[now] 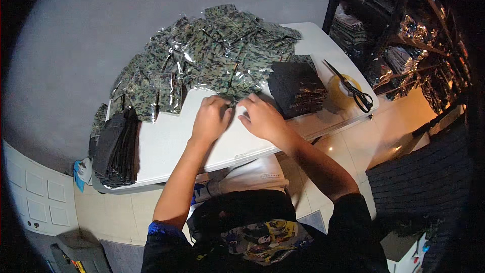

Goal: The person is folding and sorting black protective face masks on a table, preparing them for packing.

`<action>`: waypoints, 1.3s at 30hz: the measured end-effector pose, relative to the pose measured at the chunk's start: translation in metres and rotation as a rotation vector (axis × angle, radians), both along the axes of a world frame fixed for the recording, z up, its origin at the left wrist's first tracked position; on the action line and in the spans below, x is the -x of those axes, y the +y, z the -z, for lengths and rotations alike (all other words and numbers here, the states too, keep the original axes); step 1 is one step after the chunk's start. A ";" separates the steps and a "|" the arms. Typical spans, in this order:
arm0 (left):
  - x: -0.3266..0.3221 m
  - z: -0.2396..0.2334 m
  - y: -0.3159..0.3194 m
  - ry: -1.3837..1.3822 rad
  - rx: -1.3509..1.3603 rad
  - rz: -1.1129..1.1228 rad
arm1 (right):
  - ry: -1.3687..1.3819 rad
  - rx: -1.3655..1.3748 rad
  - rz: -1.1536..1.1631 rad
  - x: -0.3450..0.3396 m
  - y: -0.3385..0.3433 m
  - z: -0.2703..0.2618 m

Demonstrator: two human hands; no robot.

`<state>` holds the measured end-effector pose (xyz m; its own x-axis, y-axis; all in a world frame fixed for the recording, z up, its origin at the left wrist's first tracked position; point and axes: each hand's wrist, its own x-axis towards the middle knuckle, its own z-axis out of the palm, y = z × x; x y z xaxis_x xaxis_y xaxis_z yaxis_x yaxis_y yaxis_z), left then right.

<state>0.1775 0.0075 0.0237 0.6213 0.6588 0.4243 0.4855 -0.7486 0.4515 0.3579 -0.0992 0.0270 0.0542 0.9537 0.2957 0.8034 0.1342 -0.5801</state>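
A large heap of camouflage-patterned cloth in clear plastic bags (216,51) covers the far side of a white table (166,151). My left hand (212,119) and my right hand (261,117) meet at the heap's near edge, fingers curled and thumbs towards each other. Their fingertips touch the end of one bagged camouflage piece (237,91). Whether they pinch it or only press on it cannot be made out. Just right of my right hand lies a stack of black packets (297,89). Another stack of dark folded pieces (117,148) stands at the table's left end.
Black-handled scissors (350,89) lie across a roll of clear tape (343,93) near the right edge. Beyond that end stands a dark shelf rack (386,38) with wrapped goods. A grey wall (113,11) backs the table, and a white panelled door (38,193) is at lower left.
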 end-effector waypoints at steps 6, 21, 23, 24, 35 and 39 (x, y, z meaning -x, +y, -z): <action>-0.001 0.015 0.015 0.106 -0.118 0.192 | -0.192 0.053 0.125 -0.006 0.022 0.020; 0.012 0.017 0.035 -0.170 0.178 0.283 | -0.463 -0.321 -0.209 -0.020 0.047 0.023; 0.021 0.023 0.047 -0.179 0.135 0.219 | -0.506 -0.322 -0.209 -0.019 0.052 0.023; 0.022 0.023 0.052 -0.214 0.101 0.121 | -0.503 -0.281 -0.212 -0.018 0.053 0.021; 0.076 0.034 0.074 -0.415 0.469 -0.049 | -0.271 -0.425 -0.483 0.011 0.047 -0.080; 0.087 -0.018 0.033 -0.629 1.423 0.176 | -0.022 -0.518 -0.588 0.023 0.033 -0.105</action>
<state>0.0906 0.0401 0.0420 0.6999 0.6696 -0.2487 -0.0905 0.4286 0.8990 0.3349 -0.0657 0.1325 -0.4278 0.5647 0.7058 0.5274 0.7901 -0.3125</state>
